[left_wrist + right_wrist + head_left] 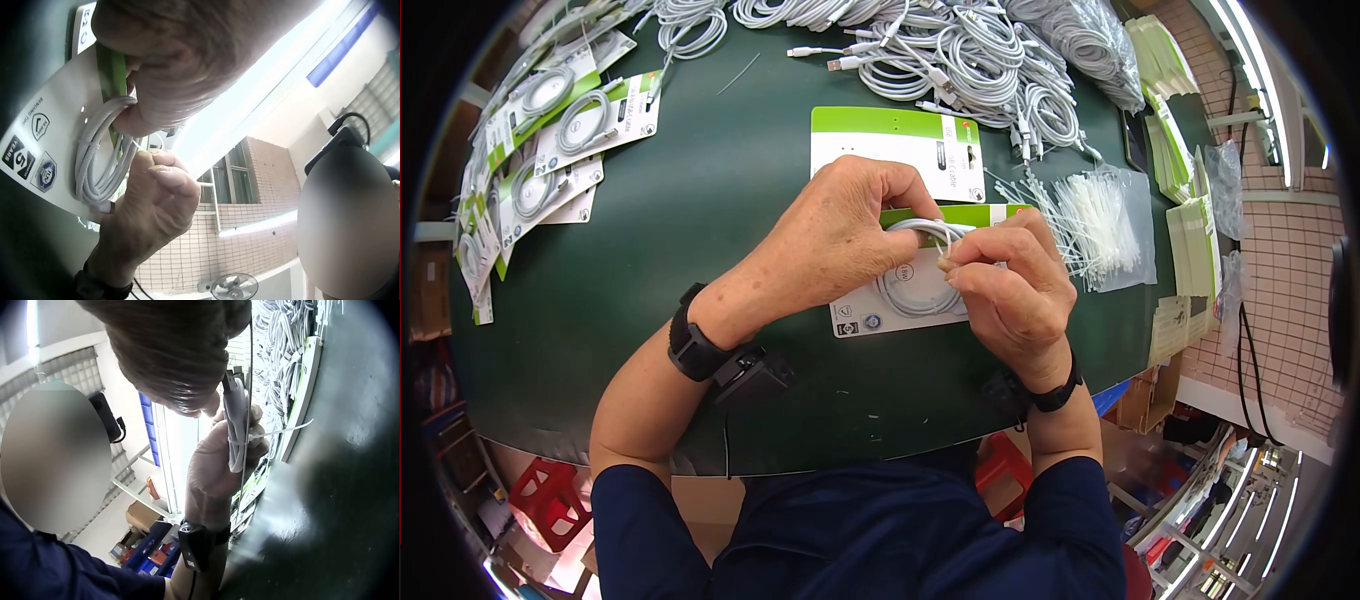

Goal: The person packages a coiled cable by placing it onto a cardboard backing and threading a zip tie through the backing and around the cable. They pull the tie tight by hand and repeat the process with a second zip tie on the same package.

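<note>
A grey-white USB cable coil [920,292] lies against a white-and-green retail card [852,312], tilted up off the table in the wrist views. My left hand [825,235] grips the coil and card at the green top edge, thumb inside the loop. The fingertips of my right hand [1025,285] pinch a thin white cable tie at the upper right of the coil. Behind the card, a tie tail [290,429] sticks out in the right wrist view. A USB plug [229,380] shows at the coil's end. My right fingers partly hide the coil's right side.
A second card [880,150] lies flat just beyond. Loose cable ties [1100,225] spill from a clear bag at right. A heap of coiled cables [960,60] fills the back. Carded cables [585,125] pile at left; blank card stacks [1195,245] line the right edge.
</note>
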The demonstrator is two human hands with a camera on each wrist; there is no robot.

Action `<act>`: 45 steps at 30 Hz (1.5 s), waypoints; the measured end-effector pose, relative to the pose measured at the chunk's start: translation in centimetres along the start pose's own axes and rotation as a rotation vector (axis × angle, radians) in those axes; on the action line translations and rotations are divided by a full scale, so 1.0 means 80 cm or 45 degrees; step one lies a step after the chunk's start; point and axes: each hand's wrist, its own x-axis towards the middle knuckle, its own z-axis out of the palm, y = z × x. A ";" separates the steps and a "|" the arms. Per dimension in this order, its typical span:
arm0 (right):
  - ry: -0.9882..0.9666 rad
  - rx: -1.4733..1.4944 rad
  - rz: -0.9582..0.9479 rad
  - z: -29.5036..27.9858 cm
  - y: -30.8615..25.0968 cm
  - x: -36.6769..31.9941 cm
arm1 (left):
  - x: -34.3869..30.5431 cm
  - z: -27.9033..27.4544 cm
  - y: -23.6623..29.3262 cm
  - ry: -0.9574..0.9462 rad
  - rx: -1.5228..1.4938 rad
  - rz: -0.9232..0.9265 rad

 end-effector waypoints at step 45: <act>0.030 0.054 0.055 0.003 0.004 -0.001 | 0.002 0.004 -0.010 0.022 0.038 -0.047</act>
